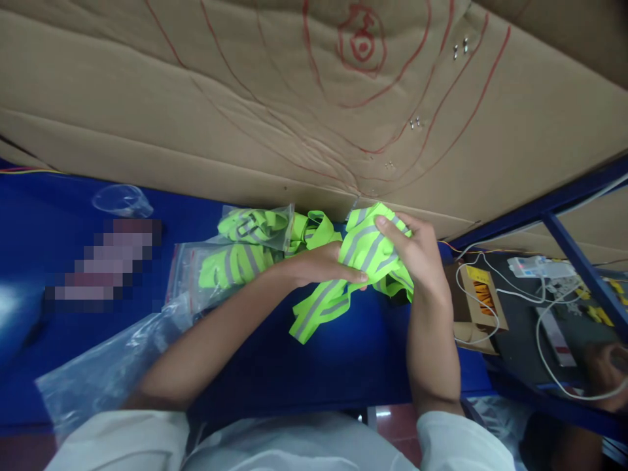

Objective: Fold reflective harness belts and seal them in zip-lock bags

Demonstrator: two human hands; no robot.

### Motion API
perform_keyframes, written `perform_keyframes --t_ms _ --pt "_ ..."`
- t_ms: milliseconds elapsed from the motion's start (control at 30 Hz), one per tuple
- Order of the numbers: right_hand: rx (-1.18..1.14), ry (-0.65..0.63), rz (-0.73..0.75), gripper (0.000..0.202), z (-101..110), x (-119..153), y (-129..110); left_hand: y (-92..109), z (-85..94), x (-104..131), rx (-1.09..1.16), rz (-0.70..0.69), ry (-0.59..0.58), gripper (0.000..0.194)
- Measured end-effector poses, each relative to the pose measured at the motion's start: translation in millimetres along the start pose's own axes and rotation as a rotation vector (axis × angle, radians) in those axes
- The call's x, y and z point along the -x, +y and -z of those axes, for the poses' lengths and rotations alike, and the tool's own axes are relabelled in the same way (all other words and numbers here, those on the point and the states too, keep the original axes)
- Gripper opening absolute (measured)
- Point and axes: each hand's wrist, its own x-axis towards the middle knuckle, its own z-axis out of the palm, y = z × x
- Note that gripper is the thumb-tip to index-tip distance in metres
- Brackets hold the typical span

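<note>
Both my hands grip a bundle of neon yellow-green reflective strap (369, 245) with grey stripes, above the blue table. My left hand (331, 265) holds its lower left side, thumb on top and the other fingers hidden underneath. On the upper right side my right hand (409, 242) closes on it, thumb pressing the front. Loose ends hang down at the left and right of the bundle. Behind my left arm lie more straps of the same kind: a loose one (314, 229) and bagged ones (238, 265) in clear plastic, one showing a black buckle (248, 224).
A large clear plastic bag (112, 356) lies under my left forearm on the blue table (29, 229). A cardboard panel (196, 144) with red lines stands behind. At right are a blue metal frame (579, 255), a cardboard box (483, 297), white cables and another person's hand (606, 369).
</note>
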Motion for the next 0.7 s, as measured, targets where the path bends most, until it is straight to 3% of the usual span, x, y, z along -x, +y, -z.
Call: perform_keyframes --t_ms 67,267,467,600,633,700 --pt "-0.018 -0.025 -0.021 0.038 1 1 -2 2 3.5 1 -0.067 0.007 0.018 0.026" --pt "-0.327 -0.269 -0.163 0.041 -11 -8 11 6 15.9 9 -0.208 -0.056 0.049 0.04" --pt "-0.121 -0.176 0.018 0.036 -26 -18 28 15 22.5 19 -0.373 -0.055 0.175 0.038" --pt "-0.044 0.014 0.159 0.032 -25 -16 24 19 17.3 19 -0.282 -0.061 0.238 0.035" --pt "0.007 0.021 0.181 0.033 -22 -14 22 20 15.6 18 -0.251 -0.053 0.243 0.035" --pt "0.104 -0.089 0.173 0.042 -12 -11 18 23 12.5 19 -0.206 -0.034 0.247 0.036"
